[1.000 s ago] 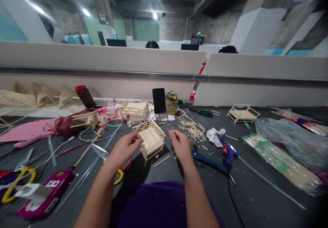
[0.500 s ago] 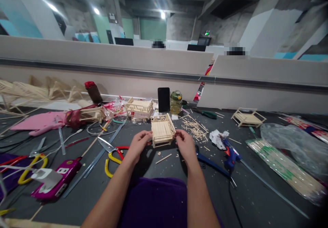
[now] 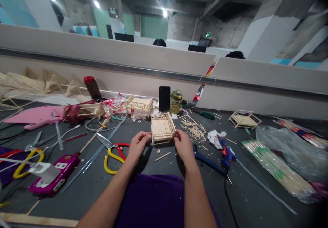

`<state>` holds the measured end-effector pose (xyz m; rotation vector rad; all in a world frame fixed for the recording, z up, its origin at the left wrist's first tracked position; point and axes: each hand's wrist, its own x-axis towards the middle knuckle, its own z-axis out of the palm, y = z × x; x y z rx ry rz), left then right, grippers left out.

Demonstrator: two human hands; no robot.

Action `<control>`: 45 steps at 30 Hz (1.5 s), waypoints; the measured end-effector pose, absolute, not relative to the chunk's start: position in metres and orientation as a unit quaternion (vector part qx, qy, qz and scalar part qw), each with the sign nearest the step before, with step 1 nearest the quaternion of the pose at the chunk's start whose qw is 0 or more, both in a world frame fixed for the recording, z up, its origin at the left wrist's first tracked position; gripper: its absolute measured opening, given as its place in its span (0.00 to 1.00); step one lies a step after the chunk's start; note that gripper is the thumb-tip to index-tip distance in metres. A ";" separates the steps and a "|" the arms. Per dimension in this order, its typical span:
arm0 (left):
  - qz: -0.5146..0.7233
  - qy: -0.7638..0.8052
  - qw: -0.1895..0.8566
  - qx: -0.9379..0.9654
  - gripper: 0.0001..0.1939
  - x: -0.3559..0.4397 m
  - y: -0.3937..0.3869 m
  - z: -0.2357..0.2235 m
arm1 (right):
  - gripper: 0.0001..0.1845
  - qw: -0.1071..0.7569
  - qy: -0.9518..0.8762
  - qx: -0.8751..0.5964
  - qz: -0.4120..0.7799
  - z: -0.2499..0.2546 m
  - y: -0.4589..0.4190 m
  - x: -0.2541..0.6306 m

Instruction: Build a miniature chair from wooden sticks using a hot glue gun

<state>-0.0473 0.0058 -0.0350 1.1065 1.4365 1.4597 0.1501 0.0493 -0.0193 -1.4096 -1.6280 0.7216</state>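
A miniature bed frame (image 3: 162, 128) built from thin wooden sticks sits on the dark table in front of me, its slatted top facing up and low rails around its edges. My left hand (image 3: 138, 146) has its fingers closed at the bed's left front corner. At the right front corner, my right hand (image 3: 183, 145) grips the frame between thumb and fingers. A loose stick (image 3: 162, 156) and a small crumb-like bit (image 3: 158, 151) lie just in front of it. Behind it stand a dark phone (image 3: 164, 99) and a second stick-built piece (image 3: 139, 105).
Red-and-yellow scissors (image 3: 112, 156) lie left, near a purple power strip (image 3: 57, 175). Cut stick pieces (image 3: 193, 127), a blue glue gun (image 3: 227, 155) and bagged sticks (image 3: 276, 168) lie right. A green-lidded bottle (image 3: 176, 101) stands behind. Another stick-built piece (image 3: 244, 119) sits far right.
Both hands have closed in on the miniature bed from its sides. The bed has turned from an angle to face me nearly squarely, then stayed about the same.
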 end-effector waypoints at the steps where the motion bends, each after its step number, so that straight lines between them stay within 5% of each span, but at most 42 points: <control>1: 0.579 0.580 0.349 0.455 0.14 -0.047 0.005 -0.036 | 0.17 0.433 -0.641 -0.573 0.270 -0.012 0.046 0.155; 6: 0.579 0.612 0.141 0.520 0.13 -0.045 -0.003 -0.032 | 0.18 0.507 -0.545 -0.658 0.110 0.035 0.015 0.192; 10: 0.565 0.585 0.096 0.574 0.11 -0.038 -0.009 -0.028 | 0.18 0.460 -0.545 -0.699 0.054 0.049 -0.003 0.213; 15: 0.576 0.568 0.092 0.581 0.09 -0.036 -0.008 -0.030 | 0.21 0.437 -0.612 -0.659 0.010 0.016 0.015 0.202; 19: 0.590 0.591 0.128 0.535 0.11 -0.040 -0.004 -0.036 | 0.19 0.400 -0.653 -0.624 0.156 -0.015 0.034 0.174; 24: 0.568 0.609 0.151 0.533 0.13 -0.044 0.001 -0.043 | 0.22 0.392 -0.687 -0.584 0.183 -0.032 0.039 0.148; 35: 0.576 0.584 0.068 0.568 0.12 -0.046 -0.005 -0.036 | 0.21 0.468 -0.627 -0.605 0.151 -0.012 0.021 0.171; 38: 0.626 0.558 0.052 0.542 0.12 -0.039 -0.006 -0.019 | 0.16 0.408 -0.587 -0.689 0.117 0.001 0.011 0.203; 45: 0.761 0.463 0.260 0.373 0.17 0.017 0.009 0.024 | 0.16 0.413 -0.563 -0.716 0.017 -0.004 0.015 0.236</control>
